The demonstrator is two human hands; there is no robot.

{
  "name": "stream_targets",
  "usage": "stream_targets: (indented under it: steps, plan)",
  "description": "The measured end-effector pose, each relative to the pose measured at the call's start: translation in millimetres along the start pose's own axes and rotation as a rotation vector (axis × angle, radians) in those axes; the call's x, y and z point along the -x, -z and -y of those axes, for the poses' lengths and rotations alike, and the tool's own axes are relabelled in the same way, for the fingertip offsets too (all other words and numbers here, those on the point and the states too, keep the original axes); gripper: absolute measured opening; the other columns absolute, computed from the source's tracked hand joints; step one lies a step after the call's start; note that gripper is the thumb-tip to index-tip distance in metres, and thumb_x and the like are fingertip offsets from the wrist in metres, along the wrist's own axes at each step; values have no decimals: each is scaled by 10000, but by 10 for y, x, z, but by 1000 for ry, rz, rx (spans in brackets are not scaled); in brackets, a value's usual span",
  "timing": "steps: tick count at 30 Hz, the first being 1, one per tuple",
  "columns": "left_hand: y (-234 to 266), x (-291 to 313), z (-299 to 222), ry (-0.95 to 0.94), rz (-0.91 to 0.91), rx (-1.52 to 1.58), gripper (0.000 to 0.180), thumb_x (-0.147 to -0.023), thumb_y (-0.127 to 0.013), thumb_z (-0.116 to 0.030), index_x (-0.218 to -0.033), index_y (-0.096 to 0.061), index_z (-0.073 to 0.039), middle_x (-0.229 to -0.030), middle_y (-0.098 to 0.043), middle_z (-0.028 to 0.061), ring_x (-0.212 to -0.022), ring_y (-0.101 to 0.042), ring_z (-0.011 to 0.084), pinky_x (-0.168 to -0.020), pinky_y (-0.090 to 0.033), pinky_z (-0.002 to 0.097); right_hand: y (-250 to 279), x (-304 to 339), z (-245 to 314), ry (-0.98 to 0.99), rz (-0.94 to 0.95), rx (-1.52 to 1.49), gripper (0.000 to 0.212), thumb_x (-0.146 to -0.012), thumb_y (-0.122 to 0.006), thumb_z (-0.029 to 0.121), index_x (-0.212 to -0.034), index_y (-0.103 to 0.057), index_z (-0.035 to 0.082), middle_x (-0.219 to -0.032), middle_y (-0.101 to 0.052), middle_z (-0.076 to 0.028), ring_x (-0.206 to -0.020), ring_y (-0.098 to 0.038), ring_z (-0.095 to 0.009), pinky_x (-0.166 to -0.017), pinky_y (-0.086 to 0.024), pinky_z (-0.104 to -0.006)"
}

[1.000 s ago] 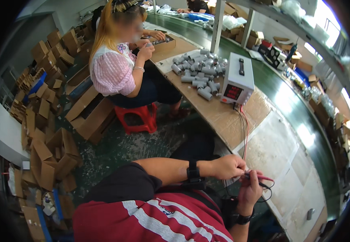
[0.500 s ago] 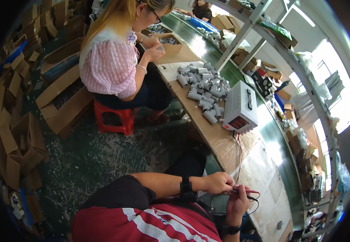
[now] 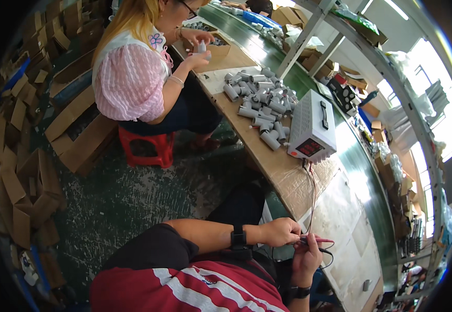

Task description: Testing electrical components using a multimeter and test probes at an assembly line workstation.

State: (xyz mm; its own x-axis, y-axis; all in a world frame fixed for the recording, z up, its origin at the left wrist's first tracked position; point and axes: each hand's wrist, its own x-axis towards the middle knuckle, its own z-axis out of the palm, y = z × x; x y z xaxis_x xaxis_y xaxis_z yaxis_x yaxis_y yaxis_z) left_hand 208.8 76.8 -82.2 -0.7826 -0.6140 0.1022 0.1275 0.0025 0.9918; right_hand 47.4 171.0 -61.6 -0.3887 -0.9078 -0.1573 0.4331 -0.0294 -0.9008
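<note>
My right hand is closed around a pair of test probes, a red probe and a black one whose lead loops beside it. Against it, my left hand has its fingers pinched together at the other end of the probes; what they grip is hidden. Thin leads run from the front of a white power supply box, with a lit red display, toward my hands. Grey cylindrical pieces lie heaped on the workbench beyond the box.
A co-worker in a pink sleeve sits on a red stool at far left, holding a grey piece. Cardboard boxes crowd the floor at left. A metal shelf frame rises behind the bench. One small grey piece lies near right.
My hands stay together around the probes with little movement. The co-worker's far hand has lifted over the grey piece. The whole view has shifted slightly.
</note>
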Motion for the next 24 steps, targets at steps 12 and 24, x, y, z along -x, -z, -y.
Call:
stream_targets:
  steps: [12, 24]
  plan:
    - [21, -137, 103, 142, 70, 209, 129, -926, -675, -128, -873, -689, -11, -747, -692, 37, -654, -606, 108, -594, -482, 275, 77, 15, -104, 84, -61, -41, 83, -1030, -582, 93, -1087, -587, 33, -918, -686, -129, -742, -656, -207, -654, -546, -302]
    - [172, -220, 30, 204, 169, 234, 136, -945, -658, -140, -933, -677, -6, -767, -680, 33, -698, -612, 103, -652, -499, 283, -103, -16, -57, 108, -150, 7, 100, -1031, -585, 101, -1094, -588, 23, -906, -691, -125, -734, -670, -212, -656, -568, -322]
